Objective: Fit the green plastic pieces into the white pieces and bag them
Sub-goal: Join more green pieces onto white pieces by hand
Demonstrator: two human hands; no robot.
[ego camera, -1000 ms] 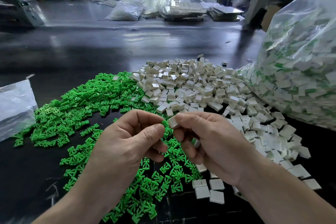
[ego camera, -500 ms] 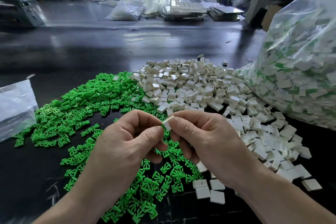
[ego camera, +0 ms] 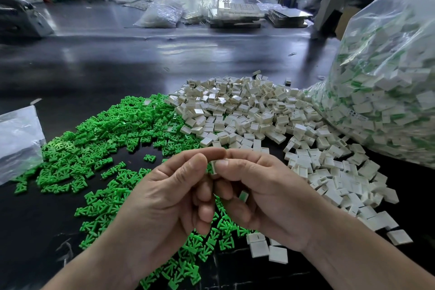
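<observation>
Both hands meet above the near middle of the table [ego camera: 113, 63], fingertips together. The left hand [ego camera: 174, 198] comes up from the near left with its back to the camera. Its thumb and forefinger are bent into a pinch at the left edge of a white piece [ego camera: 213, 166], and its other fingers curl down under the palm. The right hand [ego camera: 266, 193] comes in from the near right and grips the same piece from the other side, thumb below and forefinger arched over the top, so the two forefingers touch tip to tip. Only a small corner of the piece shows between the thumbs. A sliver of green sits at its left edge, but I cannot tell whether that is an insert or the heap behind.

The right hand's lower fingers are folded into the palm and clasp a second piece [ego camera: 243, 195] — white with a green edge.

Under the hands and off to the left lies the green pile [ego camera: 98, 139]. Beyond and to the right is the white pile [ego camera: 259, 113], running down the right side of the table. At far right a big clear bag [ego camera: 388, 92] bulges with white and green parts, and a small bag [ego camera: 18, 139] lies at the left edge.
</observation>
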